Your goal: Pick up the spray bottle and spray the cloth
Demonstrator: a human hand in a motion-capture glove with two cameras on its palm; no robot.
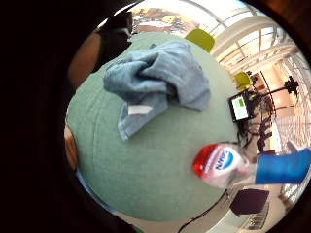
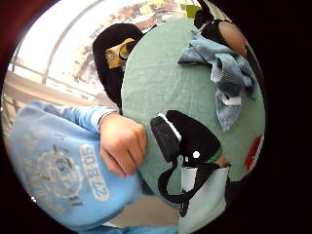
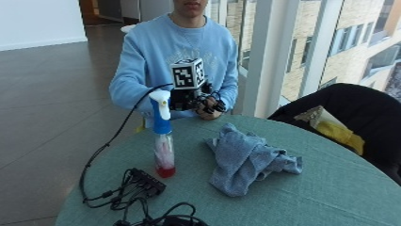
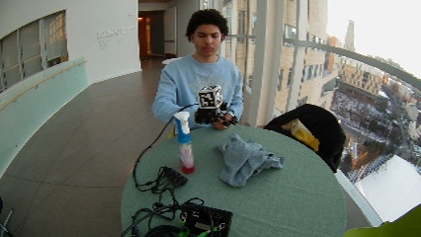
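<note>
Outside view: a person sits at the far edge of a round surface [image 3: 325,188] covered in green cloth.
Cables: a black tangle with a small box [image 3: 147,181] lies at the near left.
Spray bottle [image 3: 163,141]: stands upright left of centre, clear body with a little red liquid at the bottom, blue neck, white trigger head.
Handling: probably light and stiff, smooth plastic that may tip if knocked; the blue neck under the trigger looks the best place to take hold.
Right hand [image 3: 204,104]: raised at the far edge, behind the bottle and apart from it, holding nothing; fingers look loosely curled.
Cloth [image 3: 247,157]: crumpled blue towel just right of centre, soft and limp, well apart from the bottle.
Room: tiled corridor on the left, tall windows on the right, a dark chair [image 3: 357,117] at the far right.
</note>
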